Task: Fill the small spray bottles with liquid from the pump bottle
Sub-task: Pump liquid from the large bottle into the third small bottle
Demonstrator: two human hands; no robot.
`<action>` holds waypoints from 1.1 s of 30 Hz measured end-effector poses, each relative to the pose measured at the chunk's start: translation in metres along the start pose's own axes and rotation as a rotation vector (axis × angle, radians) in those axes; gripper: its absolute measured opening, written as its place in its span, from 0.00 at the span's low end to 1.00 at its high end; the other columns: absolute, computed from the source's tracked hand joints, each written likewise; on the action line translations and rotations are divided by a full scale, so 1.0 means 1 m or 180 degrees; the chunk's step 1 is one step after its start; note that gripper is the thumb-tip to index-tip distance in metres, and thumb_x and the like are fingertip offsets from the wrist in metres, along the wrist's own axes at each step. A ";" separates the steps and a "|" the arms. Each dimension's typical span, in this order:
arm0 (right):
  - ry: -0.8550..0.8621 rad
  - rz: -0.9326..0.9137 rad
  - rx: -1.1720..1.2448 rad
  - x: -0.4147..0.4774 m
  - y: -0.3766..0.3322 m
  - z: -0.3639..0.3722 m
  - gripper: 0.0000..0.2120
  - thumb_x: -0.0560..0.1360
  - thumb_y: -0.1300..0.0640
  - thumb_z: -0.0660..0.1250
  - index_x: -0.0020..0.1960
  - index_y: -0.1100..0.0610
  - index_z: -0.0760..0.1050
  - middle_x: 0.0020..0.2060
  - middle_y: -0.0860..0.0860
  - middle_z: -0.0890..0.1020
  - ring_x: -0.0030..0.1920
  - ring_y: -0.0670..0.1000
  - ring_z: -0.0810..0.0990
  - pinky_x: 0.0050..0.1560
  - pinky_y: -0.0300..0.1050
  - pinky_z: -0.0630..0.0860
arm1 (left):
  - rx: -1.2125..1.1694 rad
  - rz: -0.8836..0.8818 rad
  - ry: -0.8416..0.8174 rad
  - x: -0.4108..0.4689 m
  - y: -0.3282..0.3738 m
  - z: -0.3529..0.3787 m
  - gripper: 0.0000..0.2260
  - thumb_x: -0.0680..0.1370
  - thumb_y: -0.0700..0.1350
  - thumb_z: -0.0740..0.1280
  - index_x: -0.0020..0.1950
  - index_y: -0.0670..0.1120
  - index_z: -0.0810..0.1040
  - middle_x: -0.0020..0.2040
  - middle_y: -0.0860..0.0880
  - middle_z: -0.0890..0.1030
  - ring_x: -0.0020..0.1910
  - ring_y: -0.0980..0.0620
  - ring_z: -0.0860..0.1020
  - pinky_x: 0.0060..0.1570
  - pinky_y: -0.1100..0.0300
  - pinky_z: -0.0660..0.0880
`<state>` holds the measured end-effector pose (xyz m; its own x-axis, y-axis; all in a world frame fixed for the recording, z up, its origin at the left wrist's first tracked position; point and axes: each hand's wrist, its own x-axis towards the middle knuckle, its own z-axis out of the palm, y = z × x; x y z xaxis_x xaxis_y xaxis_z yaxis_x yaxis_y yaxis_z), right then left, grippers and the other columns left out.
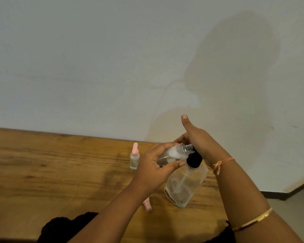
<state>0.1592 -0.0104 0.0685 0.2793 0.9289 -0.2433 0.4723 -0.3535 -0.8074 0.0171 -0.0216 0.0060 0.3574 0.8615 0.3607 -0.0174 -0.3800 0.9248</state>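
In the head view you are mid-fill. Your left hand (153, 165) curls fingers and thumb round the small clear plastic spray bottle (172, 153), uncapped, above the wooden table (60, 172). Its long axis lies nearly level, with the threaded neck pointing right at the black head of the clear squarish pump bottle (184, 186). Your right hand (200, 142) sits over that head, thumb raised; I cannot tell whether its fingers curl. Next, likely: line the neck up under the spout, then press.

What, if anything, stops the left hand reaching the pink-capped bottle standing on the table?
Probably not yet. Nothing lies between the left hand and the pink-capped bottle close beside it, but that hand grips the uncapped small bottle, held at the nozzle of the pump bottle.
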 end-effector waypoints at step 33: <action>-0.0020 0.0010 0.0105 -0.001 0.001 -0.001 0.41 0.76 0.32 0.42 0.44 0.62 0.83 0.44 0.56 0.83 0.49 0.55 0.80 0.61 0.53 0.72 | -0.0018 0.0013 0.0003 -0.001 0.000 0.002 0.18 0.68 0.44 0.74 0.52 0.62 0.75 0.50 0.58 0.79 0.52 0.64 0.76 0.44 0.74 0.73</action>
<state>0.1608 -0.0115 0.0685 0.2756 0.9284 -0.2491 0.4436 -0.3527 -0.8239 0.0192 -0.0231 0.0059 0.3566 0.8603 0.3645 -0.0242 -0.3815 0.9241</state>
